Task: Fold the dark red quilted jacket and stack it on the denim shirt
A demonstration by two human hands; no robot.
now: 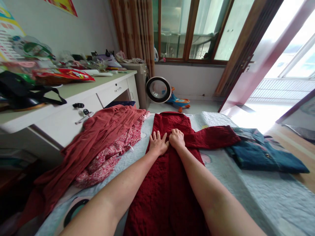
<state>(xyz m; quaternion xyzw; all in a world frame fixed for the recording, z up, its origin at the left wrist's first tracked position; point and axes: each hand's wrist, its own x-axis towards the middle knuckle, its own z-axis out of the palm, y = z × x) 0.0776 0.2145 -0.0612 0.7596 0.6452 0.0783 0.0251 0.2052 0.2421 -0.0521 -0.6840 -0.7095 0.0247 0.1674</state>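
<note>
A dark red long-sleeved garment [169, 183] lies lengthwise on the bed, its collar end pointing away from me. One sleeve [213, 137] stretches out to the right. My left hand [158, 143] rests flat on the upper part of the garment with its fingers spread. Close beside it, almost touching, my right hand [177, 138] has its fingers curled onto the fabric near the base of the sleeve. Whether another sleeve is folded underneath cannot be seen.
A light quilted bedcover [256, 193] lies underneath. Folded blue denim clothing [265, 154] sits at the right; a loose rust-red garment [108, 126] and a red patterned one [110, 157] are heaped left. Beyond stand a cluttered white desk [103, 95] and a washer with its round door [158, 89] open.
</note>
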